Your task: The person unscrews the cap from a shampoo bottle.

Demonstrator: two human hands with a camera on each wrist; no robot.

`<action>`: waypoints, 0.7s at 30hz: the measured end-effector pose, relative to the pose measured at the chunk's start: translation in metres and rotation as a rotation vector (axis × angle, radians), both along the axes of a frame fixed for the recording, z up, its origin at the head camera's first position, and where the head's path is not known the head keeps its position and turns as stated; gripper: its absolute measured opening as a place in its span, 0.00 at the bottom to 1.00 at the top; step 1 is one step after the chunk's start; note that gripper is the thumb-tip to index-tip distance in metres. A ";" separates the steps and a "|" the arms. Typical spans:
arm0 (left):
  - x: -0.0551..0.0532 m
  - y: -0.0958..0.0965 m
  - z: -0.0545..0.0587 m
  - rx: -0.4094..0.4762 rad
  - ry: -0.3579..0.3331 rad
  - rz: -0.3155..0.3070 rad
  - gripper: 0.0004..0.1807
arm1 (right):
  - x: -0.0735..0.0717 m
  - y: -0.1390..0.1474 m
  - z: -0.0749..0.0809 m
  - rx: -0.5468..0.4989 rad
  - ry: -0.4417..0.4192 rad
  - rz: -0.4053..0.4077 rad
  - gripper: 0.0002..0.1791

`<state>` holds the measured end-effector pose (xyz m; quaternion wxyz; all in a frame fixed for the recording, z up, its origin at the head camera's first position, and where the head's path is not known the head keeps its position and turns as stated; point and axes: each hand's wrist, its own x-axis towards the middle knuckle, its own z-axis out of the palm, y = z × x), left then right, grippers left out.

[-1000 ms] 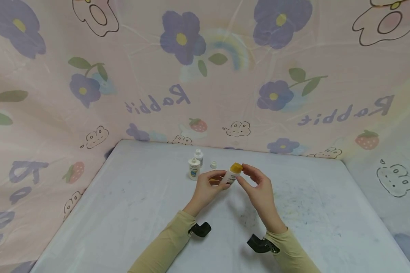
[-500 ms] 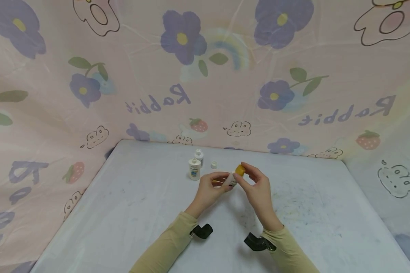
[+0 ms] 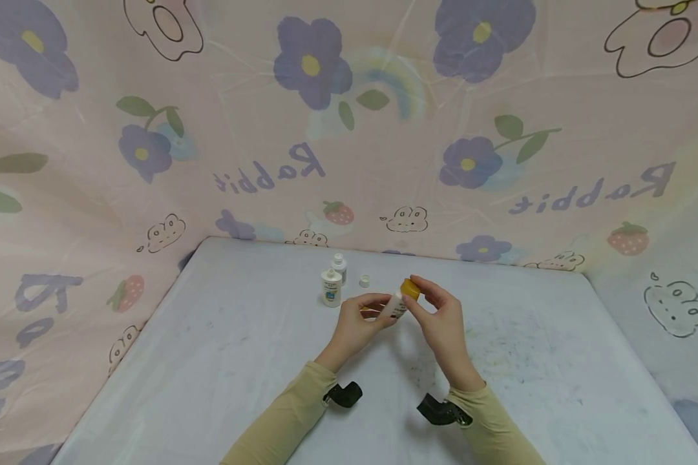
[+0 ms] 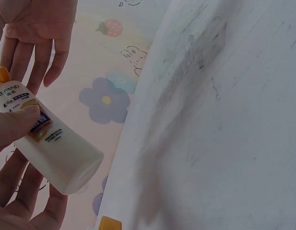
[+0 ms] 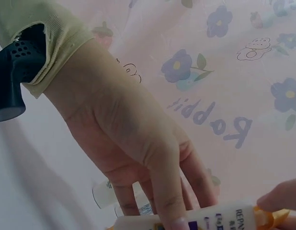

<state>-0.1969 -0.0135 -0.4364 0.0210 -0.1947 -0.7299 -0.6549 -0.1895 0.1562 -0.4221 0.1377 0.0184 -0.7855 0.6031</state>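
Note:
In the head view my left hand point(image 3: 353, 326) grips a tilted white bottle point(image 3: 393, 306) with dark lettering. Its yellow-orange cap point(image 3: 410, 289) points up and right, and the thumb and fingers of my right hand point(image 3: 446, 326) pinch that cap. Seen from the left wrist, the left thumb presses the label of the bottle point(image 4: 62, 151), the fingers behind it, while the right hand point(image 4: 45, 33) hangs near the cap end. The right wrist view has the left hand point(image 5: 133, 124) holding the bottle and right fingers point(image 5: 282, 196) on the cap.
Two white bottles point(image 3: 331, 289) point(image 3: 339, 263) stand on the white tabletop point(image 3: 238, 361) behind the left hand. Beside them lies a small white cap point(image 3: 364, 280). A second yellow item point(image 4: 109, 224) shows at the left wrist view's lower edge. A printed curtain point(image 3: 384, 181) encloses the table.
The right fingers have shifted around the yellow cap, turning with it. Bottle and cap have moved slightly right and leaned over more. The standing bottles stay put.

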 end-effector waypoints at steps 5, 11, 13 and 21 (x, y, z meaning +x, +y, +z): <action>0.000 0.000 -0.001 0.001 -0.006 0.013 0.20 | 0.001 0.002 0.005 0.007 -0.034 0.017 0.21; -0.001 -0.001 -0.002 0.003 0.000 0.014 0.20 | -0.002 0.004 0.008 0.042 -0.074 0.034 0.20; -0.001 -0.001 -0.003 0.002 0.004 0.011 0.20 | -0.002 0.005 0.008 0.051 -0.075 0.050 0.20; -0.001 -0.001 -0.005 -0.002 0.011 0.004 0.19 | 0.000 0.007 0.008 0.053 -0.044 0.064 0.19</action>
